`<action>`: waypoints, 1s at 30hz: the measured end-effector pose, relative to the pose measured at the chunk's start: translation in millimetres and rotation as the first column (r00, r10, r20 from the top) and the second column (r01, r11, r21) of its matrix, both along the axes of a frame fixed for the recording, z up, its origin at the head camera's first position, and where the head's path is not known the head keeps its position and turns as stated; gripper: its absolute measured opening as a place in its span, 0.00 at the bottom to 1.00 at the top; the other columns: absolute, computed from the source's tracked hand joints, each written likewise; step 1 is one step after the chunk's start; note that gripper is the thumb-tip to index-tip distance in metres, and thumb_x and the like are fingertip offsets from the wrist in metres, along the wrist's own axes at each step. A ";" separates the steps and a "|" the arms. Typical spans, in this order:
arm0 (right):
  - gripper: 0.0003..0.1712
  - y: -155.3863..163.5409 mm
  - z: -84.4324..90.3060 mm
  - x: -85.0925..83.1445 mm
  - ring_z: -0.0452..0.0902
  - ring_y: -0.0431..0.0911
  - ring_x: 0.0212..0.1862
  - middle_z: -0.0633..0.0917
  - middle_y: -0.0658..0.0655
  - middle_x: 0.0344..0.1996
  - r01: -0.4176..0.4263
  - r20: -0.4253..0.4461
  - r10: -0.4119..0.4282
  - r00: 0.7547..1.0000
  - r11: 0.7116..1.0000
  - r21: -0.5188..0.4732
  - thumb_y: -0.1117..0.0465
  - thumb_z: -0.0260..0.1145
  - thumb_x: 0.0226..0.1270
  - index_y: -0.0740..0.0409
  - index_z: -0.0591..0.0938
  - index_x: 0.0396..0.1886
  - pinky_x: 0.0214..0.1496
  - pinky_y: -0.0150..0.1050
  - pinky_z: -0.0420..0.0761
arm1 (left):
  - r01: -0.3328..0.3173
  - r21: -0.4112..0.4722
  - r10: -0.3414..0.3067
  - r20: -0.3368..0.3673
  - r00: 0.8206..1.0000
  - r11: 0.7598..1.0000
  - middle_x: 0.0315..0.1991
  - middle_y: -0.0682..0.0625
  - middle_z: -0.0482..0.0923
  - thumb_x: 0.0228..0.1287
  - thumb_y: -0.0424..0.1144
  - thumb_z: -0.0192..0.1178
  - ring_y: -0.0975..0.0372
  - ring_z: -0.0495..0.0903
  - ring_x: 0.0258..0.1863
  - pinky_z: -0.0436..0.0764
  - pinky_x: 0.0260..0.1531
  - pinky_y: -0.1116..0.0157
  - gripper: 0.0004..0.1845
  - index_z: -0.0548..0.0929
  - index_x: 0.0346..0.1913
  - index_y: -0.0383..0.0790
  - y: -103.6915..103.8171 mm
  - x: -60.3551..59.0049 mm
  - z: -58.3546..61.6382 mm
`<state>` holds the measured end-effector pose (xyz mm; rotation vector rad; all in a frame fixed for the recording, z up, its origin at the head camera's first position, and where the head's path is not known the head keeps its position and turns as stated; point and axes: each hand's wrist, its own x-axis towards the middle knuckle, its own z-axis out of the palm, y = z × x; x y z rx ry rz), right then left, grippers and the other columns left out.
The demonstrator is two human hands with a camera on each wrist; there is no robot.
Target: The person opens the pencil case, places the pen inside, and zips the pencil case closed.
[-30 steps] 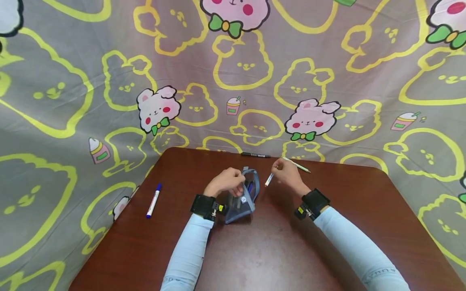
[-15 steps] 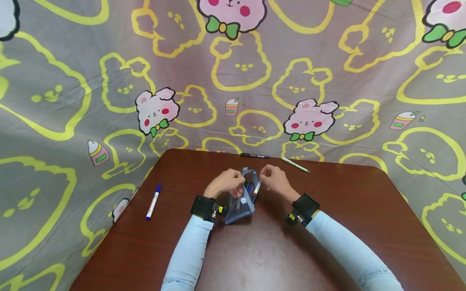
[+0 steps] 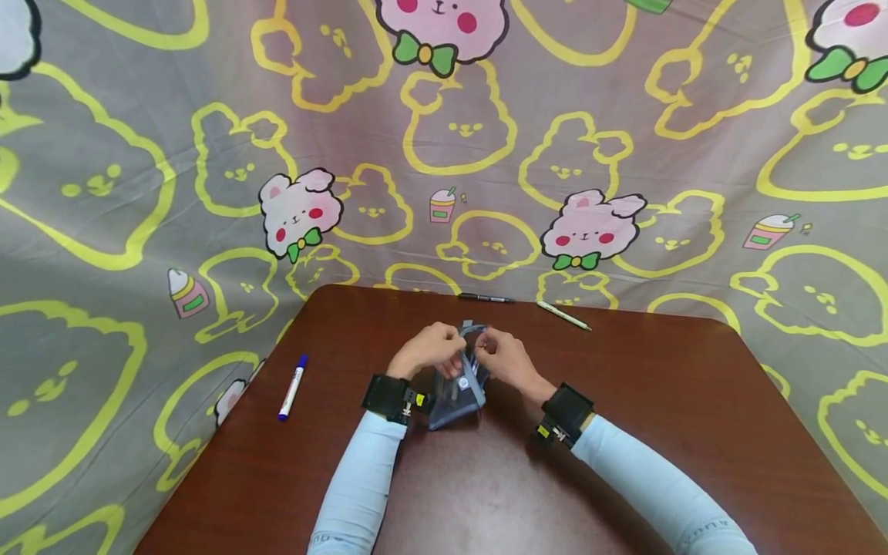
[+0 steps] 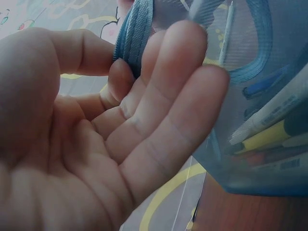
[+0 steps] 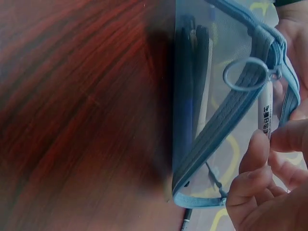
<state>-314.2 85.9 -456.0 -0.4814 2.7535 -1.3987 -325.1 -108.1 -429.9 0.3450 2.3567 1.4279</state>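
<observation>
A translucent blue mesh pencil pouch (image 3: 451, 408) with a light-blue zipper (image 5: 228, 110) stands on the table, its top unzipped. Thumb and forefinger of my left hand (image 3: 432, 347) pinch the zipper edge (image 4: 137, 36), while the other fingers rest against the mesh side. My right hand (image 3: 508, 358) is at the mouth of the pouch and pinches a white pen (image 5: 265, 113) with black lettering, pointed into the opening. Several pens (image 4: 269, 130) lie inside, seen through the mesh. A ring-shaped zipper pull (image 5: 245, 74) hangs by the opening.
On the left of the brown table (image 3: 555, 478) lies a white marker with blue ends (image 3: 293, 388). A black marker (image 3: 487, 297) and a pale green pen (image 3: 563, 316) lie along the back edge. A patterned curtain (image 3: 472, 185) hangs behind.
My right hand has moved left from beside the pouch to its mouth, bringing the white pen into the opening. My left hand has kept its hold on the zipper edge.
</observation>
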 end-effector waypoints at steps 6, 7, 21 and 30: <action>0.07 -4.5 0.2 3.5 0.77 0.44 0.18 0.82 0.55 0.25 -0.068 0.045 0.066 0.997 0.997 0.036 0.60 0.62 0.68 0.54 0.80 0.43 0.21 0.36 0.80 | 0.004 0.000 -0.004 0.006 1.000 1.000 0.24 0.44 0.83 0.68 0.39 0.51 0.58 0.84 0.19 0.87 0.25 0.58 0.11 0.76 0.31 0.36 -0.3 -0.7 0.4; 0.08 -4.6 0.3 3.8 0.77 0.44 0.18 0.82 0.55 0.26 -0.075 0.045 0.073 0.996 0.996 0.044 0.59 0.61 0.68 0.54 0.79 0.45 0.21 0.36 0.80 | 0.003 0.000 -0.003 0.004 1.000 1.000 0.23 0.44 0.83 0.68 0.39 0.51 0.58 0.84 0.19 0.87 0.25 0.58 0.11 0.76 0.31 0.36 -0.3 -0.8 0.6; 0.20 7.9 11.4 -3.9 0.82 0.50 0.28 0.84 0.60 0.38 -0.001 0.037 0.000 0.999 0.999 0.036 0.57 0.55 0.70 0.56 0.73 0.60 0.28 0.37 0.82 | 0.008 -0.025 -0.008 0.005 1.000 1.000 0.25 0.43 0.84 0.69 0.41 0.51 0.57 0.85 0.20 0.87 0.26 0.60 0.12 0.76 0.31 0.36 -0.4 -3.0 2.8; 0.18 16.4 7.4 -15.4 0.83 0.52 0.28 0.83 0.60 0.38 -0.005 0.048 0.004 0.999 0.999 0.032 0.58 0.57 0.71 0.58 0.74 0.58 0.28 0.38 0.82 | 0.005 -0.017 -0.005 0.008 1.000 1.000 0.25 0.43 0.84 0.68 0.41 0.52 0.57 0.85 0.20 0.87 0.25 0.59 0.12 0.76 0.31 0.36 -0.4 -2.6 1.5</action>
